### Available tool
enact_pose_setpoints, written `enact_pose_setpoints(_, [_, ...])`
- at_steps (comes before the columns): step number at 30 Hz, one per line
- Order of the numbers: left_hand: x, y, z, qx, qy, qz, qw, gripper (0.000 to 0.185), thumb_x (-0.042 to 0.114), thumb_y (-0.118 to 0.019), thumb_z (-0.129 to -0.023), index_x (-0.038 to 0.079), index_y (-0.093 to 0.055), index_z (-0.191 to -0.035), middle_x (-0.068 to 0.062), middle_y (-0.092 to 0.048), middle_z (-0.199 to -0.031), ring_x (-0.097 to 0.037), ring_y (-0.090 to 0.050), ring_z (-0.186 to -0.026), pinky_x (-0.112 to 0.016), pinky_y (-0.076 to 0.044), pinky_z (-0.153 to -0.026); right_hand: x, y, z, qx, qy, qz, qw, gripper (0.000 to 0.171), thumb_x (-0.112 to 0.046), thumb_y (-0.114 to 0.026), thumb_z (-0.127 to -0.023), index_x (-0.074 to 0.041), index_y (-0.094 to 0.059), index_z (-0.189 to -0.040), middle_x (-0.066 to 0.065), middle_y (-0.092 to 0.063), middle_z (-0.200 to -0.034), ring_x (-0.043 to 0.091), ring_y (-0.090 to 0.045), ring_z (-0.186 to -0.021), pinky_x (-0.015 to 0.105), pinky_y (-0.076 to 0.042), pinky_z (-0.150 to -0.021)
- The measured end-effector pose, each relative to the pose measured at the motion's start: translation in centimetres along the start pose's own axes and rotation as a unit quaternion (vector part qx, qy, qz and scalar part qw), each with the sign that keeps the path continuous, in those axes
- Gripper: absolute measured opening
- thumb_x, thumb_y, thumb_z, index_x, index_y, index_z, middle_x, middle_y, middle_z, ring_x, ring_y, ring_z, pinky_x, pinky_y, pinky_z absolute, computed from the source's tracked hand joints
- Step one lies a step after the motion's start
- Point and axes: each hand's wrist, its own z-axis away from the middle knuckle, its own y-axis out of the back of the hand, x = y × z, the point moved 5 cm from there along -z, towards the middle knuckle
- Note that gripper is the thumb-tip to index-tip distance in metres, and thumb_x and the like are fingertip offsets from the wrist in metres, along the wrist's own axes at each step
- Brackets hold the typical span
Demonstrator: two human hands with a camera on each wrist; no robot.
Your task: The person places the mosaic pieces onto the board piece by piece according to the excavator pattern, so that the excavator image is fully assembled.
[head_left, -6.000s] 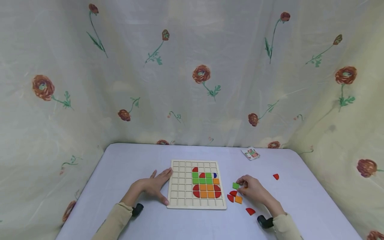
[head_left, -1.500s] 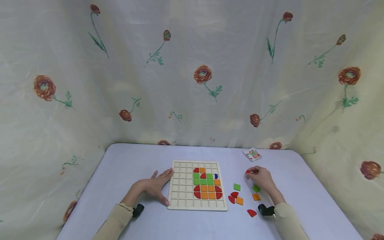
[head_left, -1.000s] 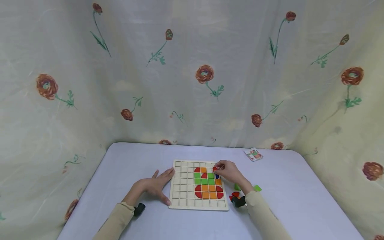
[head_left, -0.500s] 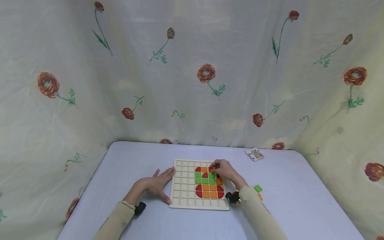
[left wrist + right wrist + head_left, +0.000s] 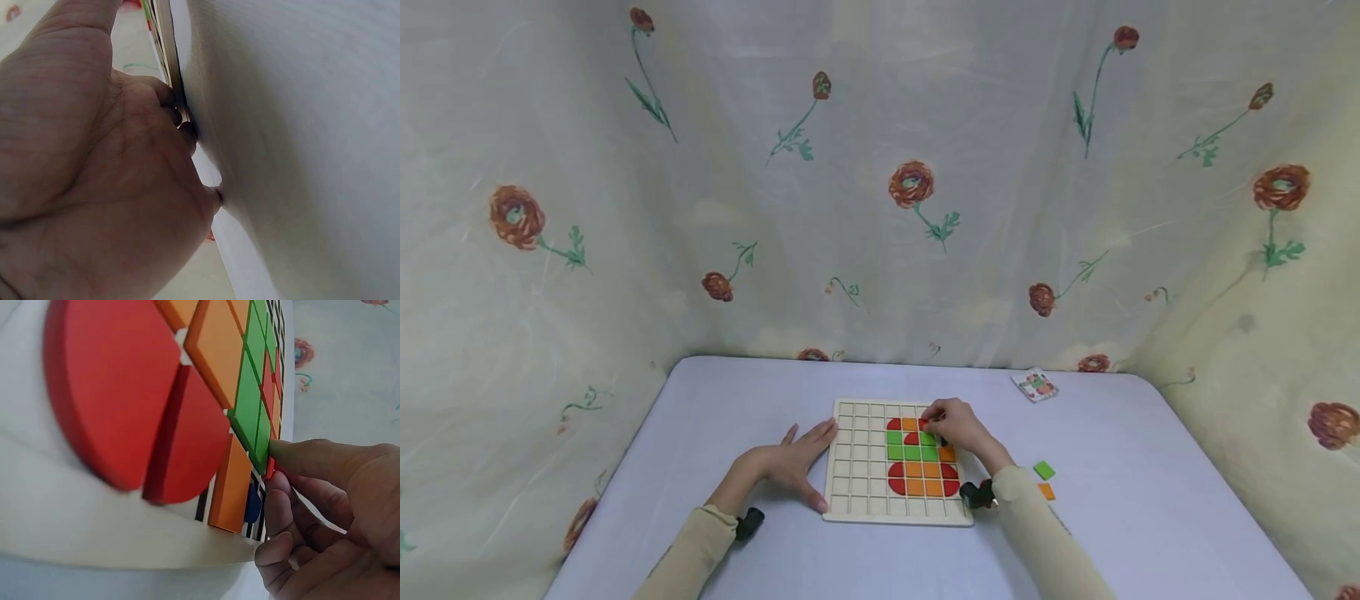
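Note:
A cream gridded board (image 5: 853, 479) lies on the table, with red, green and orange tiles and a blue one set in its right part. My left hand (image 5: 786, 464) rests against the board's left edge, fingers and thumb spread; in the left wrist view its palm (image 5: 100, 162) stands beside the board's rim. My right hand (image 5: 961, 427) reaches over the upper right of the board. Its thumb and fingers pinch a red rounded tile (image 5: 924, 424), which sits beside an orange tile (image 5: 910, 424) in the top filled row. That red tile is mostly hidden in the right wrist view.
To the right of the board lie a loose green square (image 5: 1044, 470) and an orange tile (image 5: 1047, 491). A small pattern card (image 5: 1034, 384) lies near the table's back edge. The right forearm and its wrist camera (image 5: 977, 493) cover other loose tiles.
An orange tile has joined the top filled row. My right hand took a red tile from the right side of the table and brought it left onto the board. My left hand stayed put.

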Motion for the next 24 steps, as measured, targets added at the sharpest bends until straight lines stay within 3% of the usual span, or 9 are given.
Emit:
enact_pose_setpoints(10, [0.2, 0.0, 0.3, 0.002, -0.009, -0.001, 1.0, 0.128, 0.063, -0.078, -0.066, 0.007, -0.006, -0.156, -0.007, 0.0, -0.164, -0.024, 0.0, -0.152, -0.059, 0.001, -0.119, 0.4, 1.9, 1.5, 0.049, 0.018, 0.003, 0.999, 0.019, -0.015, -0.067, -0.089, -0.006, -0.068, -0.106, 0.004, -0.066, -0.095, 0.016, -0.056, -0.083, 0.03, -0.052, -0.074])
enact_pose_setpoints(18, [0.1, 0.0, 0.1, 0.004, -0.006, -0.006, 1.0, 0.128, 0.064, -0.078, -0.066, 0.007, -0.006, -0.156, -0.007, 0.001, -0.164, -0.024, 0.0, -0.152, -0.058, 0.001, -0.119, 3.5, 4.8, 4.6, 0.073, 0.005, 0.016, 0.997, 0.014, -0.012, -0.066, -0.089, -0.006, -0.067, -0.101, 0.004, -0.065, -0.091, 0.016, -0.054, -0.079, 0.025, -0.047, -0.065])
enact_pose_setpoints(24, [0.4, 0.1, 0.2, 0.001, -0.006, 0.003, 1.0, 0.129, 0.063, -0.078, -0.066, 0.007, -0.005, -0.156, -0.008, 0.001, -0.164, -0.025, 0.0, -0.152, -0.058, 0.003, -0.119, 5.9, 5.7, 7.7, 0.064, -0.023, 0.012, 0.998, 0.013, -0.012, -0.066, -0.088, -0.006, -0.066, -0.099, 0.003, -0.062, -0.086, 0.016, -0.051, -0.077, 0.024, -0.045, -0.063])
